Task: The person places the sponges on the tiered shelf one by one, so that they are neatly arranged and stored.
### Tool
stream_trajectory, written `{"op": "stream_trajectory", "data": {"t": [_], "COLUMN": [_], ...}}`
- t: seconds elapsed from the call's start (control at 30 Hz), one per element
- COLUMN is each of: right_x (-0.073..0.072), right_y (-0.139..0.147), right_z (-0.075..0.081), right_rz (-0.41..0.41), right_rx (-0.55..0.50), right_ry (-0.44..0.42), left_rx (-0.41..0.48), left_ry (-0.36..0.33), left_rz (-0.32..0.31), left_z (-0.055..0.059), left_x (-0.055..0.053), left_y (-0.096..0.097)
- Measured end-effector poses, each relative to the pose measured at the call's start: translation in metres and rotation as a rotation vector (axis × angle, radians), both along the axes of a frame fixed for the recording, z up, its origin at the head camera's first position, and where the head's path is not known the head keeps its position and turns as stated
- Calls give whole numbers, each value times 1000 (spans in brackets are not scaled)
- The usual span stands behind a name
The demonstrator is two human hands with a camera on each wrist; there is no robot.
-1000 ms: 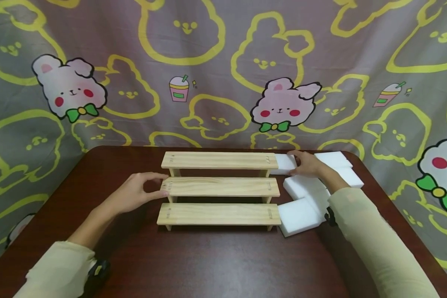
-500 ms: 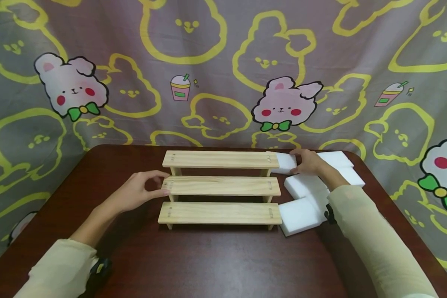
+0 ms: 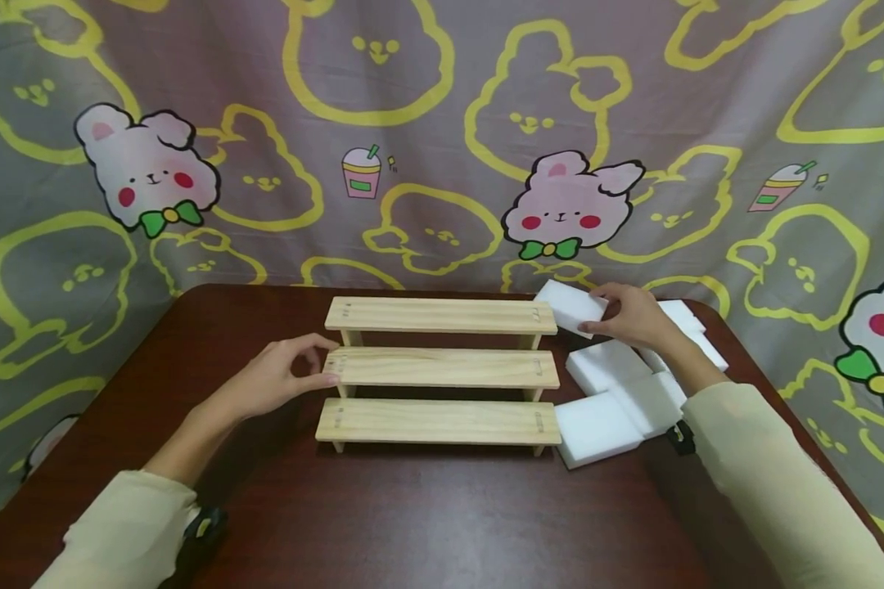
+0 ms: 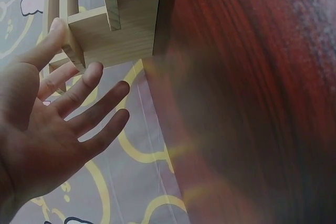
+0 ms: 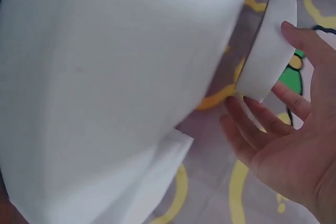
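A three-tier wooden shelf stand point(image 3: 442, 366) stands in the middle of the table in the head view. My left hand point(image 3: 276, 376) pinches the left end of its middle board between thumb and index finger; in the left wrist view the other fingers point(image 4: 107, 108) spread loosely away from the wood. A white block, foam by its look point(image 3: 569, 306), is gripped by its right end in my right hand point(image 3: 633, 315). It slants beside the right end of the top board, and the right wrist view shows this block point(image 5: 268, 51) between thumb and fingers.
Several more white blocks point(image 3: 600, 427) lie on the dark red table point(image 3: 427, 515) to the right of the stand, under and beside my right forearm. A patterned curtain point(image 3: 427, 147) hangs behind the table's back edge.
My right hand has drawn the white block out from by the top board's right end, rightward and up, and it now tilts. The left hand keeps its hold on the stand.
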State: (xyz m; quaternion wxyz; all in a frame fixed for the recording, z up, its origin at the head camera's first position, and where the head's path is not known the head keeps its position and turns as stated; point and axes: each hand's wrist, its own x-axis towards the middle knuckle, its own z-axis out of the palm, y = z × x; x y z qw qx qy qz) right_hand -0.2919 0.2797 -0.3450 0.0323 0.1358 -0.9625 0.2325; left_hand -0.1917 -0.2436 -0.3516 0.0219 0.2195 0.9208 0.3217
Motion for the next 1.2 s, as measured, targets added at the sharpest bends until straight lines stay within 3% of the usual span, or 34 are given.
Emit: {"op": "stream_trajectory", "data": {"t": [0.13, 0.27, 0.47, 0.73, 1.07, 1.2], "right_x": [8, 13, 19, 26, 32, 35], "right_y": [2, 1, -3, -7, -5, -8], "right_z": [9, 18, 29, 40, 53, 59], "right_rz": [-37, -58, -55, -7, -57, -67], "right_rx": [-43, -64, -67, -92, -79, -89], "right_ry": [29, 7, -24, 38, 15, 49], "left_rx": [-8, -9, -11, 4, 35, 39], "left_ry": [-2, -3, 0, 13, -16, -21], "left_rz": [-13, -22, -21, -26, -11, -4], "left_z": [2, 4, 4, 4, 4, 4], "left_x": [-1, -1, -1, -2, -1, -1], "left_y": [0, 1, 0, 2, 3, 4]}}
